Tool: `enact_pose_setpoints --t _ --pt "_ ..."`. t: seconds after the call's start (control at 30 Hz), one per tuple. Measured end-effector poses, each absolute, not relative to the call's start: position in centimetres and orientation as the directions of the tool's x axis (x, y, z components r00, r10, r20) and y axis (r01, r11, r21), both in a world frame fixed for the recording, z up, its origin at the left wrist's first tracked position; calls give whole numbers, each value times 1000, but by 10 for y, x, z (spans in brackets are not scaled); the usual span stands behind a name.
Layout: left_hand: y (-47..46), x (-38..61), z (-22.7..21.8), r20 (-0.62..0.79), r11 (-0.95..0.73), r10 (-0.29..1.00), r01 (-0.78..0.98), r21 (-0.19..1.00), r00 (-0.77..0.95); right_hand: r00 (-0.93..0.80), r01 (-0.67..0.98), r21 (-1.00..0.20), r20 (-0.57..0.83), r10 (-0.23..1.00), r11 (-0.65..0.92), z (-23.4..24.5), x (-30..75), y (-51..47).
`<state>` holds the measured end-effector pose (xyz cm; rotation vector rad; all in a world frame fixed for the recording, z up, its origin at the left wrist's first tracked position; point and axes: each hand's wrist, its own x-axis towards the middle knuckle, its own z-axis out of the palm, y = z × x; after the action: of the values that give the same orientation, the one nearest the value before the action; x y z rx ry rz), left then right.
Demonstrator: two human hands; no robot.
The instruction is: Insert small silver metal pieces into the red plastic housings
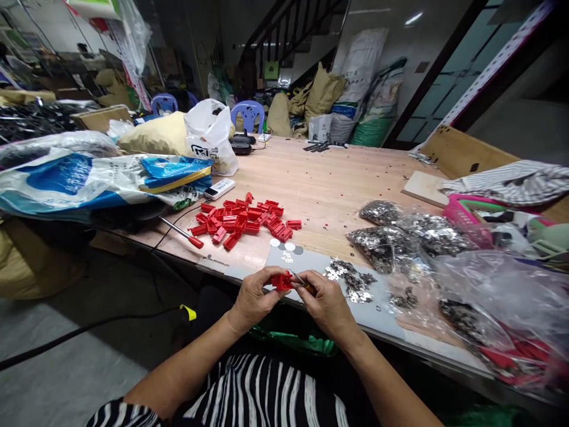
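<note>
Near the table's front edge, my left hand [259, 298] pinches a small red plastic housing [281, 281] between thumb and fingers. Closed around a thin pointed metal tool with a dark and orange handle [308, 287], my right hand [328, 305] brings its tip against the housing's right side. Whether the tip is inside the housing, I cannot tell. Beyond my hands lies a loose pile of similar red housings [240, 220]. Small silvery metal pieces [351, 280] are scattered on a grey mat [306, 261] to the right.
Clear bags of metal pieces [384, 243] and a pink basket [466, 216] crowd the right side. At left are a red-handled tool [193, 241], a white device [220, 188] and blue-white sacks [80, 181]. A green bag [297, 341] hangs below the edge.
</note>
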<state>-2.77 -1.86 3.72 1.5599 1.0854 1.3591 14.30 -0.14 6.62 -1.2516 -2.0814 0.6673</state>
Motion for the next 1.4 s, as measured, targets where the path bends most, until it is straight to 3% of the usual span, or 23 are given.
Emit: enact_pose_setpoints --t 0.37,0.5,0.7,0.97,1.13,1.4 --pt "-27 -20 28 336 -328 939 105 939 -76 -307 416 -874 126 943 252 51 142 -1" --pt "-28 -20 28 359 -343 929 153 927 -94 -226 493 -835 148 963 244 51 141 -3" --pt "-29 -21 30 353 -334 928 156 930 -120 -248 548 -793 149 957 265 58 139 -5" --pt "-27 -19 28 365 -352 927 135 926 -88 -168 540 -830 52 984 136 59 135 2" --pt "-28 -21 26 434 -409 896 207 889 -93 -128 600 -789 69 989 133 69 135 2" --pt "-29 -21 21 410 -385 910 237 892 -67 -99 672 -727 102 990 142 71 133 -1"
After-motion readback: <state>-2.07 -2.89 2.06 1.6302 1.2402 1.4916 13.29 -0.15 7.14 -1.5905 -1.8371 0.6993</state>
